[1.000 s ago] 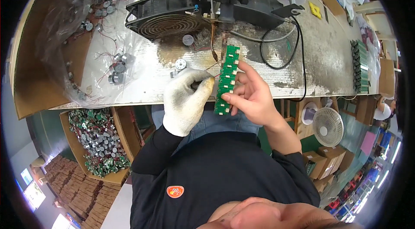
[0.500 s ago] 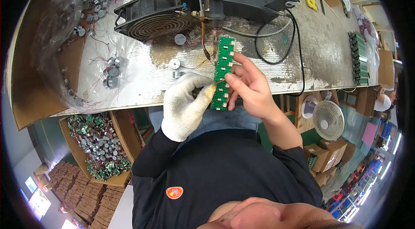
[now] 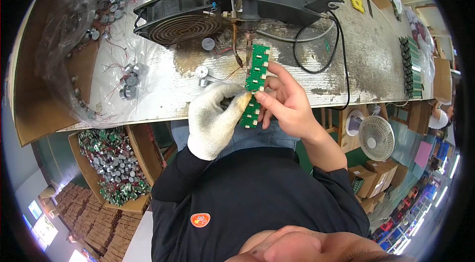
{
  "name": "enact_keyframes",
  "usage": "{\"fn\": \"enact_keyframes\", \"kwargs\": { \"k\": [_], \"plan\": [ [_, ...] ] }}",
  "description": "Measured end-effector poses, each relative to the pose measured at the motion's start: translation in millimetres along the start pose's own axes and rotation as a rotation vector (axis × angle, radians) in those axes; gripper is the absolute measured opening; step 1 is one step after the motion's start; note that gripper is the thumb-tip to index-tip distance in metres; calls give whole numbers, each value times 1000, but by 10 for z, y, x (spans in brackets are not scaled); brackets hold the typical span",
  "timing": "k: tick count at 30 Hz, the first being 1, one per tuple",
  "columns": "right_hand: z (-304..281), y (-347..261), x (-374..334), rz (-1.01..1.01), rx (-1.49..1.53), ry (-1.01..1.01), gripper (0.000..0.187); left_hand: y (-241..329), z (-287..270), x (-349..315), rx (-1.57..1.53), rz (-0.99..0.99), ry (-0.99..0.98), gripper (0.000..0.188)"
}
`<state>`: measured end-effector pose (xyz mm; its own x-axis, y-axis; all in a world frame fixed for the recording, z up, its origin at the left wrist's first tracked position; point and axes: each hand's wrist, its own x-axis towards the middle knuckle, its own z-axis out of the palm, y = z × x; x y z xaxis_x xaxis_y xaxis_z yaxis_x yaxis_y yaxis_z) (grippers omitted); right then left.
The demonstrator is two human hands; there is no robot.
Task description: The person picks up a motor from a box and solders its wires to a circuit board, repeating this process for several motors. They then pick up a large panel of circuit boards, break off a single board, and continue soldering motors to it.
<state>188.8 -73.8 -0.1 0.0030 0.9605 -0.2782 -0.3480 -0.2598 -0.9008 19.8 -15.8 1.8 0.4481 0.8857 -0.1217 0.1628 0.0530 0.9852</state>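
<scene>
A long green circuit board (image 3: 258, 64) with small white connectors along its edge stands out from my body, over the table's front edge. My bare right hand (image 3: 292, 106) holds it from the right, thumb on its face and fingers behind. My left hand (image 3: 210, 123), in a white glove, pinches at the board's left side, its fingertips against my right thumb tip. Inside its curled fingers a dark grey piece (image 3: 226, 103) shows, apparently a small motor, mostly hidden. Beyond the board's far end is the soldering tip (image 3: 248, 39), with a thin feed tube (image 3: 239, 59) beside it.
Round motors (image 3: 202, 71) with thin wires lie left of the board. A black fan (image 3: 183, 27) stands behind them. More motors sit in a clear plastic bag (image 3: 131, 81). A black cable (image 3: 343, 64) loops at right. A carton (image 3: 141, 163) of wired parts stands below left.
My left fingertips and right thumb have come together on the board, covering the reddish wire seen between them before. The board has tilted slightly, its far end shifting right.
</scene>
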Motion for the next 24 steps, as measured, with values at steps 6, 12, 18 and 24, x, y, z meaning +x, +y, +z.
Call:
{"fn": "enact_keyframes", "kwargs": {
  "k": [6, 12, 18, 24],
  "plan": [
    [9, 43, -37, -34, -2, -10, 60, -62, 0, 14, -71, -55, 82, 12],
    [0, 91, -73, -33, -40, -17, 67, 71, -28, 73, -236, -226, 57, 13],
    [26, 76, -52, -86, -56, -18, 67, 62, -27, 115, -253, -242, 53, 11],
    [10, 82, -14, -96, -57, 2, 67, 25, -30, 172, -209, -193, 54, 10]
  ]
}}
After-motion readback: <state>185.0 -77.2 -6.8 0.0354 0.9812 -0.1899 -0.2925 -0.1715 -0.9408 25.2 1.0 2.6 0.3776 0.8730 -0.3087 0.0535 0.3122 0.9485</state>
